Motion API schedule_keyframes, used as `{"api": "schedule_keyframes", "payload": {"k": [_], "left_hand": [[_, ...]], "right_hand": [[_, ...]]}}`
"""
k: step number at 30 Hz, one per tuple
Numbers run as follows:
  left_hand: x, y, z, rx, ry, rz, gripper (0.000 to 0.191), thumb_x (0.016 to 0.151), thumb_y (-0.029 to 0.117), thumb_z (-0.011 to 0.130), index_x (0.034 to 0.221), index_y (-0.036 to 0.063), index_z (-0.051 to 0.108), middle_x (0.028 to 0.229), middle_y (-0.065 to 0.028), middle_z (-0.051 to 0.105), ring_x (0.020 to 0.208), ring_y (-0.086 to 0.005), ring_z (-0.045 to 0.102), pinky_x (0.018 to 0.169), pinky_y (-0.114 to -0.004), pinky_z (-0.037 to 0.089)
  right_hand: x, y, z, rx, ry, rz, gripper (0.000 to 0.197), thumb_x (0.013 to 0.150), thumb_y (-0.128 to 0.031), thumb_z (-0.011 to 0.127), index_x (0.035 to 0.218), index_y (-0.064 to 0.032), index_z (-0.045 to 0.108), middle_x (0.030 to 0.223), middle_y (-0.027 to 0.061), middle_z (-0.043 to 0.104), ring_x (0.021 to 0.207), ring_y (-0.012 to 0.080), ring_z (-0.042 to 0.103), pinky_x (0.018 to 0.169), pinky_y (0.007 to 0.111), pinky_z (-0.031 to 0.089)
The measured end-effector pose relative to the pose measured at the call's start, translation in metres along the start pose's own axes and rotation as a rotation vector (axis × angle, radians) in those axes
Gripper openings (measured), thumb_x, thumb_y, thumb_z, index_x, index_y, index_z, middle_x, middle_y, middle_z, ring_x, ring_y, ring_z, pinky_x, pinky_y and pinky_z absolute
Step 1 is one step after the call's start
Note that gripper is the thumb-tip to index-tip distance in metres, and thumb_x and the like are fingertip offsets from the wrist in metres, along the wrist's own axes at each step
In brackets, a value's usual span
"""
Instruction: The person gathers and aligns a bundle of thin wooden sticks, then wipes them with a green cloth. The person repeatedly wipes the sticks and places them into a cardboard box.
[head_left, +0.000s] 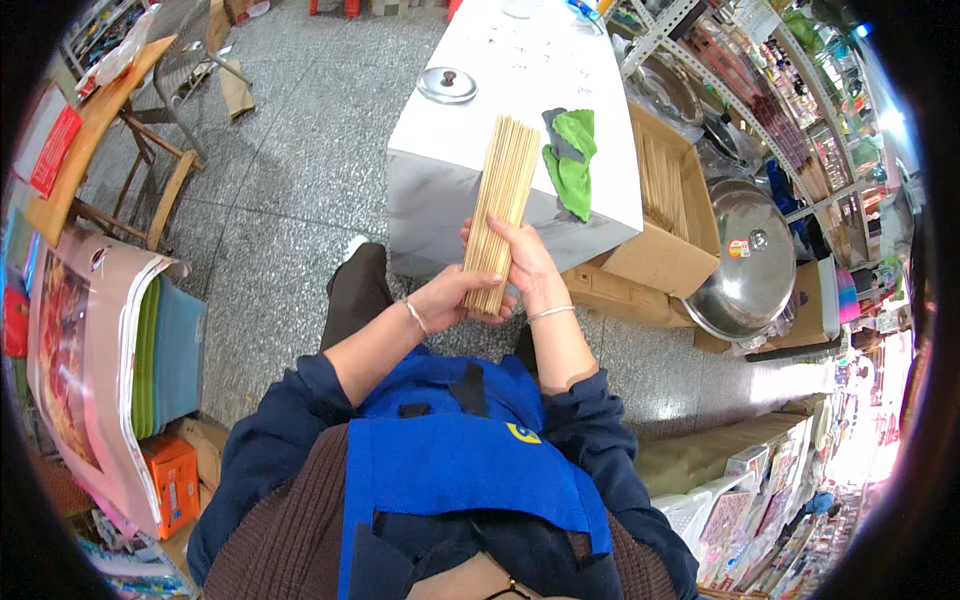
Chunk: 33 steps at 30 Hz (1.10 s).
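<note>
A flat bundle of thin wooden skewers (504, 180) is held between both hands, tilted away from me towards the white table (465, 135). My left hand (455, 296) grips its near end, thumb across the top and fingertips showing at the far side. Higher up the right edge, my right hand (525, 255) clasps it with the thumb on top and fingers underneath. The bundle's far end overlaps the tabletop in view; whether it touches cannot be told. Right of it lie a green cloth (574, 165) and a grey cloth (564, 135). A metal pot lid (447, 85) rests to the left.
An open cardboard box (694, 217) with more sticks stands right of the table. Beside it leans a large domed metal lid (746, 255) below metal shelving (660, 37). A wooden folding table (101, 127) and stacked plastic goods (176, 360) are at left.
</note>
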<state>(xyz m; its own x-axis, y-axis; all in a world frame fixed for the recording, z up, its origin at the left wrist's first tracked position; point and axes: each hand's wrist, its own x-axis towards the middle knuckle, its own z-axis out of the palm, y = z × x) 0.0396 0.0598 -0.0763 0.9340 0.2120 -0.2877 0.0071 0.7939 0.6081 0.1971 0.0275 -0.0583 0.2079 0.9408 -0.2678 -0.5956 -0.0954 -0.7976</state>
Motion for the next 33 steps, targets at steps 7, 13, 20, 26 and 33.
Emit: {"api": "schedule_keyframes", "payload": {"k": [7, 13, 20, 26, 33], "left_hand": [[-0.003, 0.0, 0.003, -0.15, -0.117, 0.013, 0.046, 0.095, 0.03, 0.055, 0.124, -0.0052, 0.051, 0.11, -0.0231, 0.064, 0.103, -0.0343, 0.064, 0.088, -0.049, 0.054], [-0.007, 0.008, 0.005, 0.032, 0.027, -0.032, 0.032, 0.087, 0.015, 0.066, 0.114, -0.001, 0.057, 0.097, -0.0162, 0.067, 0.088, -0.0271, 0.068, 0.076, -0.041, 0.058], [-0.007, 0.005, 0.004, -0.006, 0.083, -0.026, 0.021, 0.084, 0.009, 0.066, 0.101, 0.0, 0.059, 0.085, -0.0114, 0.065, 0.074, -0.0218, 0.066, 0.063, -0.035, 0.058], [-0.011, 0.006, -0.001, -0.011, 0.074, -0.035, 0.024, 0.081, 0.009, 0.07, 0.1, 0.0015, 0.058, 0.081, -0.0098, 0.064, 0.07, -0.021, 0.064, 0.06, -0.035, 0.055], [-0.026, 0.008, -0.007, -0.01, 0.145, -0.053, 0.027, 0.079, 0.009, 0.07, 0.102, 0.0015, 0.057, 0.079, -0.01, 0.064, 0.07, -0.022, 0.065, 0.06, -0.035, 0.055]], "right_hand": [[-0.001, 0.0, -0.002, 0.14, -0.061, 0.021, 0.038, 0.092, -0.02, 0.062, 0.119, 0.0057, 0.054, 0.101, 0.0182, 0.066, 0.091, 0.0292, 0.066, 0.078, 0.042, 0.056], [0.003, 0.004, 0.004, 0.051, 0.088, -0.017, 0.037, 0.091, -0.019, 0.064, 0.119, 0.0034, 0.055, 0.101, 0.0147, 0.065, 0.087, 0.0243, 0.066, 0.075, 0.038, 0.055], [-0.007, -0.028, -0.003, -0.715, 0.647, -0.413, 0.039, 0.092, -0.024, 0.062, 0.116, 0.0066, 0.057, 0.109, 0.0165, 0.064, 0.101, 0.0235, 0.062, 0.089, 0.035, 0.048], [0.017, -0.111, -0.041, -1.492, 0.712, -0.89, 0.036, 0.082, -0.015, 0.06, 0.117, -0.004, 0.061, 0.134, 0.0223, 0.049, 0.123, 0.0352, 0.047, 0.104, 0.041, 0.038], [0.103, -0.114, -0.068, -1.834, 0.71, -0.37, 0.065, 0.078, -0.034, 0.069, 0.137, -0.015, 0.048, 0.14, 0.0182, 0.044, 0.13, 0.0358, 0.039, 0.105, 0.049, 0.035]]}}
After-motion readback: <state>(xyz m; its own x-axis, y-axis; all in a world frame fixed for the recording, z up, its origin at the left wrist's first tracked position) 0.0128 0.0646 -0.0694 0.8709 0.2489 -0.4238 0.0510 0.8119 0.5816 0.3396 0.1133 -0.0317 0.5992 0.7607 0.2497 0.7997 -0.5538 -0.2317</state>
